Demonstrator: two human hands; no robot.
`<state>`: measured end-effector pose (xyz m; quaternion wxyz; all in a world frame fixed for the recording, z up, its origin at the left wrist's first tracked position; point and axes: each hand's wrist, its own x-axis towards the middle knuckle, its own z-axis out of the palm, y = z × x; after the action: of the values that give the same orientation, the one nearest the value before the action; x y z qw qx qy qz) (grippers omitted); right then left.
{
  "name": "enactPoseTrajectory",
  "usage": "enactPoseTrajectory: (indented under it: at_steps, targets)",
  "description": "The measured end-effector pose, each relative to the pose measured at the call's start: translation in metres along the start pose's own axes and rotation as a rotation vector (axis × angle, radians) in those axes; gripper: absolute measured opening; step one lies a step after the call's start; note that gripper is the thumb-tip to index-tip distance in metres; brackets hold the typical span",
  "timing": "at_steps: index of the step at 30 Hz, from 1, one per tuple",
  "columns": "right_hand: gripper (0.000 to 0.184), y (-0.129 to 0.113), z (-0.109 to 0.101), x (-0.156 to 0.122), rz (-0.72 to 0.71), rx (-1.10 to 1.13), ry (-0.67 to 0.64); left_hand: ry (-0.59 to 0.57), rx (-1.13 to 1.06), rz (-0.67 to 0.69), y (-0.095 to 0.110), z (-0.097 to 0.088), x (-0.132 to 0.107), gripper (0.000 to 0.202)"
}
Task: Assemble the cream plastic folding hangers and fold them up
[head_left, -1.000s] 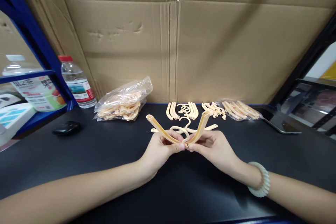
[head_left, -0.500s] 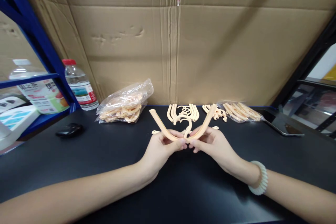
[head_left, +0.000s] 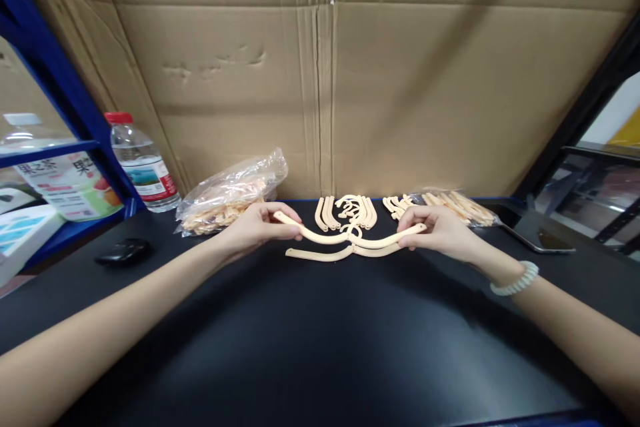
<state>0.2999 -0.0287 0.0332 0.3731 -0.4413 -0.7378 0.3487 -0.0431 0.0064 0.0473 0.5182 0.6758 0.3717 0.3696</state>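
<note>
A cream plastic hanger is stretched out flat between my two hands, just above the black tabletop. My left hand pinches its left arm tip and my right hand pinches its right arm tip. A second, assembled hanger lies on the table right beneath it. Behind them lies a row of loose hanger parts.
A clear bag of hanger parts lies at the back left, another bag of parts at the back right. A water bottle, a black mouse, a phone and a cardboard wall surround the table.
The hanger's two arms, folded up in a V, have swung down flat. My hands slid from its middle out to the arm tips and moved farther from me.
</note>
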Motion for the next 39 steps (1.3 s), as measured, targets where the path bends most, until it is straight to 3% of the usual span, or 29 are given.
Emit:
enactPoseTrajectory:
  at_steps: [3,7,11,16,21,29,39]
  targets:
    - [0.027,0.002,-0.006,0.000,-0.052,-0.194,-0.103,-0.091,0.361,0.110,-0.001,-0.003,-0.001,0.018]
    - [0.025,0.007,-0.011,0.000,-0.106,-0.440,-0.206,-0.201,0.620,0.293,-0.002,0.004,-0.005,0.020]
    - [0.024,0.009,-0.012,0.002,-0.195,-0.502,-0.258,-0.300,0.719,0.456,-0.008,0.013,-0.008,0.013]
    - [0.022,0.013,-0.013,0.003,-0.203,-0.545,-0.287,-0.336,0.759,0.439,-0.017,0.017,-0.009,0.010]
    - [0.018,0.015,-0.012,0.004,-0.194,-0.574,-0.276,-0.294,0.739,0.429,-0.023,0.016,-0.006,0.014]
    - [0.017,0.020,-0.013,0.004,-0.164,-0.594,-0.243,-0.124,0.672,0.381,-0.035,0.017,-0.001,0.017]
    - [0.015,0.018,-0.013,0.004,-0.150,-0.642,-0.187,-0.056,0.682,0.424,-0.039,0.020,0.000,0.013]
